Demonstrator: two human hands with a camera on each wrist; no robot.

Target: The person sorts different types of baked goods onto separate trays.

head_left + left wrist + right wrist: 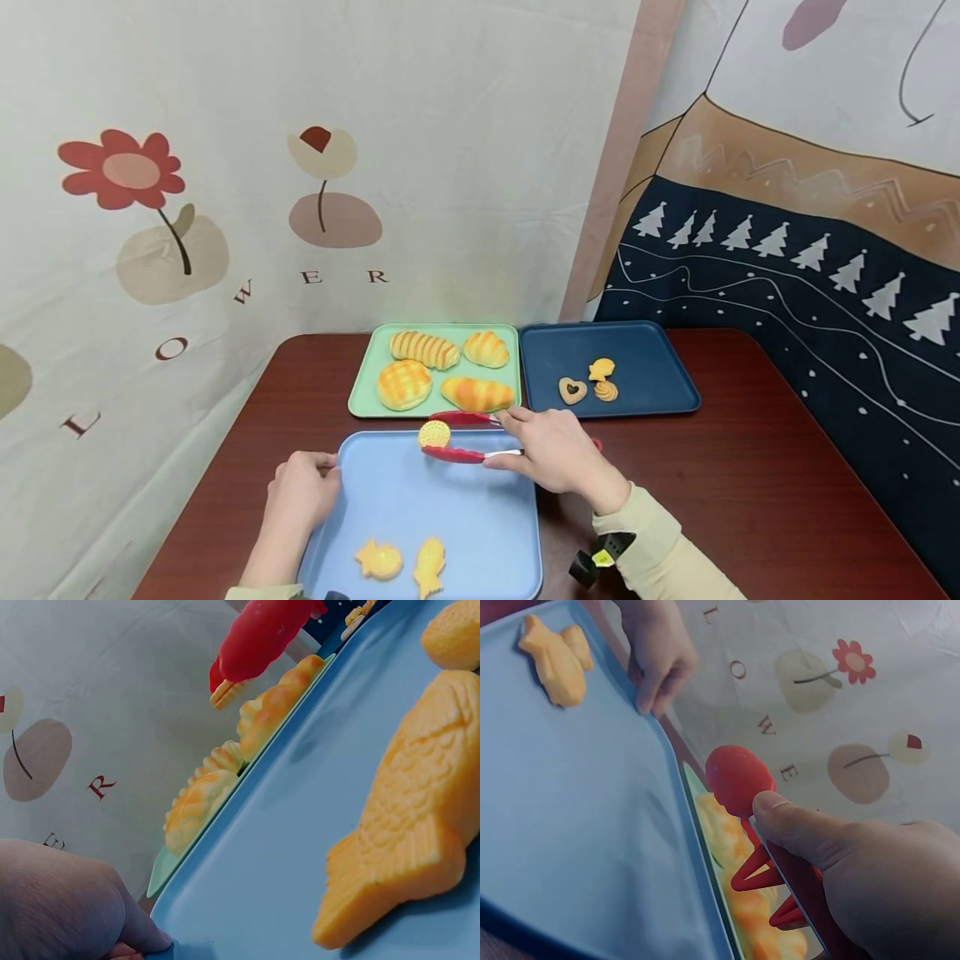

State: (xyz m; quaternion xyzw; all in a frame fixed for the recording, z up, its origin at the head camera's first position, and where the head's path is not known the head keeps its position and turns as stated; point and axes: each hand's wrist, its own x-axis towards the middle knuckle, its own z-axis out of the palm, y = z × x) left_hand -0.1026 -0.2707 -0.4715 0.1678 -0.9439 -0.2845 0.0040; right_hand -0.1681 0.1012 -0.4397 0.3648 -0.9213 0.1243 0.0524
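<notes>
In the head view my right hand [558, 450] grips a pair of red-tipped metal tongs [456, 455]. A round yellow biscuit [434, 434] is held between the tong tips, over the far edge of the light-blue tray [450, 500]. My left hand [303, 492] pinches that tray's left rim near its far corner; the left wrist view shows the fingertips right at the edge. Two fish-shaped biscuits lie on the near part of the tray, a rounder fish [379, 560] and a longer fish [430, 567]. In the right wrist view the red tong heads [739, 780] hide the biscuit.
Behind the blue tray stands a green tray [360, 400] with several toy breads, among them a round bun [404, 385]. Beside it a dark-blue tray [645, 350] carries a heart biscuit [572, 391], a fish biscuit [602, 369] and a swirl biscuit [606, 391]. A printed curtain [480, 167] hangs behind the table.
</notes>
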